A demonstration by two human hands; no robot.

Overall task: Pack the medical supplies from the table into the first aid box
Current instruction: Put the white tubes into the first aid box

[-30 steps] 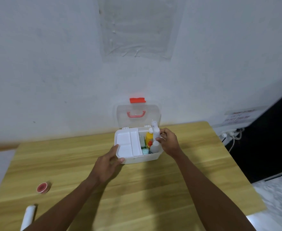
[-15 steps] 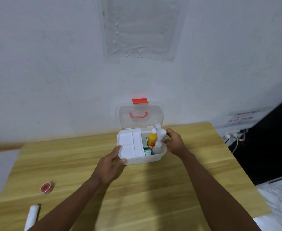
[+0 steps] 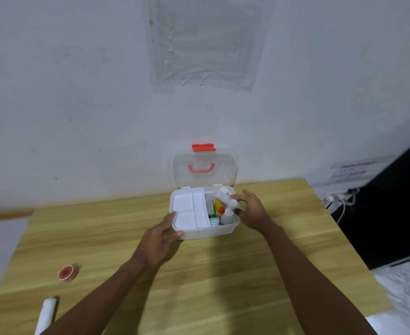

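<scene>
A pale grey-white wall [image 3: 78,93] fills the upper frame, with a clear plastic sheet [image 3: 204,39] taped to it at top centre. Below it, a light wooden table [image 3: 223,286] stands against the wall. At right, a taped sign [image 3: 354,171] sits above white plugs [image 3: 337,197] and cables, beside a black panel [image 3: 392,213]. Speckled pale floor [image 3: 407,286] shows at lower right.

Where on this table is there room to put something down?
Bare wood: in front of the first aid box between the forearms, right of the box to the table edge, and left of it, behind the tape roll and white roll. Crowded: the box's right compartment, where the right hand holds a white bottle; the left hand grips its front-left corner.
</scene>
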